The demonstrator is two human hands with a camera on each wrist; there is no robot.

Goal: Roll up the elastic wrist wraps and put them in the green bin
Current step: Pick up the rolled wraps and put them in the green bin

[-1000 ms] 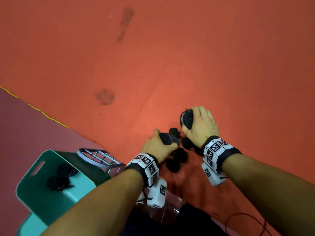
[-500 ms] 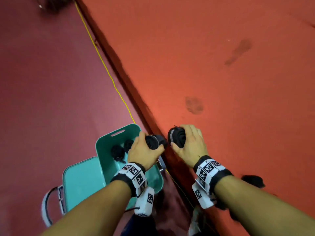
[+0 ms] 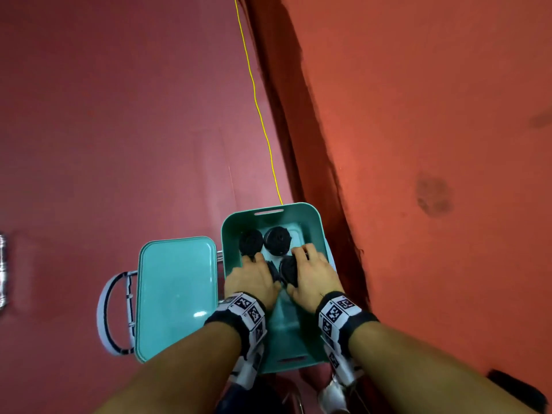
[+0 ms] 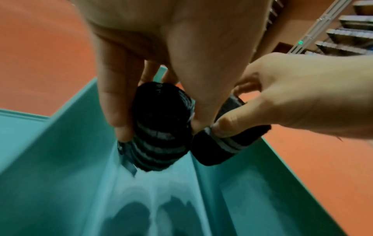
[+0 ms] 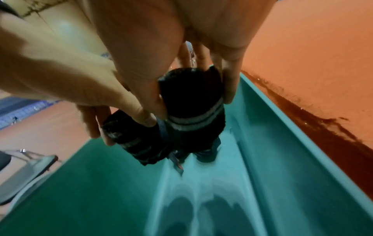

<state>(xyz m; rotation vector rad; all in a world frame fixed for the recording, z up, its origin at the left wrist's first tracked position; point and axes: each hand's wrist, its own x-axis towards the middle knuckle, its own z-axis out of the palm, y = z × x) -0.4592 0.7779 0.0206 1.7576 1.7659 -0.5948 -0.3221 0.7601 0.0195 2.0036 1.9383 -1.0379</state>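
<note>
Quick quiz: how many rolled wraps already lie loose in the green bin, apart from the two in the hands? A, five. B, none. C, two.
C: in the head view two rolled wraps lie at the far end of the green bin, while the left hand and right hand each grip another roll.

A flat teal rectangular lid (image 3: 176, 294) with a pale looped carry handle (image 3: 103, 309) lies just left of the left hand (image 3: 252, 277), on dull maroon flooring (image 3: 104, 115). A thin yellow line (image 3: 257, 97) runs away ahead of both hands, beside a dark ragged seam (image 3: 298, 115). Right of the right hand (image 3: 316, 276) spreads orange-red flooring (image 3: 433, 85) bearing a dark round stain (image 3: 433, 197). A black object (image 3: 513, 389) lies behind and to the right of that hand.
</note>
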